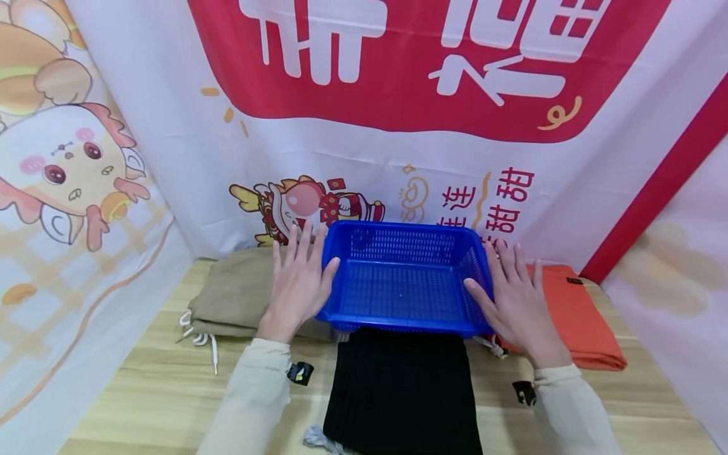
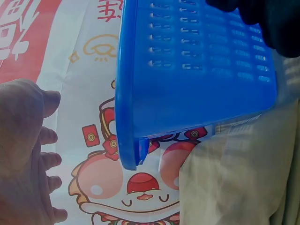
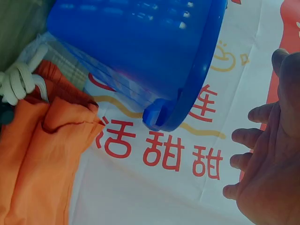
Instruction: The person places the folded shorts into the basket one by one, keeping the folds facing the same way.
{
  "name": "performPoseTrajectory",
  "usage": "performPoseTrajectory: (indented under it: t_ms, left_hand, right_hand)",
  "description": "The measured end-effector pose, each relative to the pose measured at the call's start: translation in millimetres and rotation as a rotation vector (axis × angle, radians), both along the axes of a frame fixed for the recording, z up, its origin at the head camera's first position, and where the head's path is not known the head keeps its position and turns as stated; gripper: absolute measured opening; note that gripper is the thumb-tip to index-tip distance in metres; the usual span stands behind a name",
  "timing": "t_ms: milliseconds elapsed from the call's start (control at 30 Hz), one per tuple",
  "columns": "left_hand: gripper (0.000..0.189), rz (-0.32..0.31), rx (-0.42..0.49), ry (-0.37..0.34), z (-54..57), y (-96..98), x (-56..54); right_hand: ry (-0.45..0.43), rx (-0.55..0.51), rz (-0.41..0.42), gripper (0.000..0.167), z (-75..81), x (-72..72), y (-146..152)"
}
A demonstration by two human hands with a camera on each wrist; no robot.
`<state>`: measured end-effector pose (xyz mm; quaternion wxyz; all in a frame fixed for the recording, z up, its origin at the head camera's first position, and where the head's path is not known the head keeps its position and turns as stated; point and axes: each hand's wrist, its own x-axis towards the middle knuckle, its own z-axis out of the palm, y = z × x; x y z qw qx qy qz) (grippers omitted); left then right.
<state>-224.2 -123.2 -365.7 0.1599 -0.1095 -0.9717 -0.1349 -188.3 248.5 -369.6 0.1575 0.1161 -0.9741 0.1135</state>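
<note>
A blue plastic basket with slotted walls stands in the middle of the head view; nothing lies inside it. My left hand is spread above its left side, fingers straight. On the opposite side, my right hand is held the same way. Both wrist views show a gap between the basket wall and the palm, and neither hand grips anything. Folded black cloth lies in front of the basket. Beside the left hand is a folded khaki garment with white drawstrings; folded orange cloth lies beyond the right hand.
A wood-grain table bears everything. Behind it hangs a white and red printed cloth, close to the basket's back edge. Another printed cloth bounds the left side. A grey cord sticks out at the black cloth's lower left.
</note>
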Motion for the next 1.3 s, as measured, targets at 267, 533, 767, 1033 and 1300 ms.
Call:
performPoseTrajectory:
  t_ms: [267,533,767,1033,1300]
  left_hand:
    - [0.067,-0.019,0.052,0.011,-10.3,-3.4,7.9]
    - [0.065,-0.021,0.126,-0.014,-20.0,-8.1,18.1]
    - [0.066,-0.031,0.195,-0.031,-27.9,-12.4,26.8]
    - [0.067,-0.020,0.256,-0.043,-34.3,-20.7,29.2]
    - [0.060,0.007,0.355,0.013,-29.7,-27.3,34.9]
  right_hand:
    - [-0.012,-0.037,0.039,0.080,-7.9,12.7,-6.6]
    - [-0.014,-0.077,0.041,0.078,-14.5,30.0,-7.8]
    - [0.017,-0.099,0.032,0.075,-16.4,43.3,-4.1]
    - [0.048,-0.114,0.015,0.073,-17.2,45.7,0.8]
    - [0.115,-0.107,0.013,0.067,-12.0,51.4,4.0]
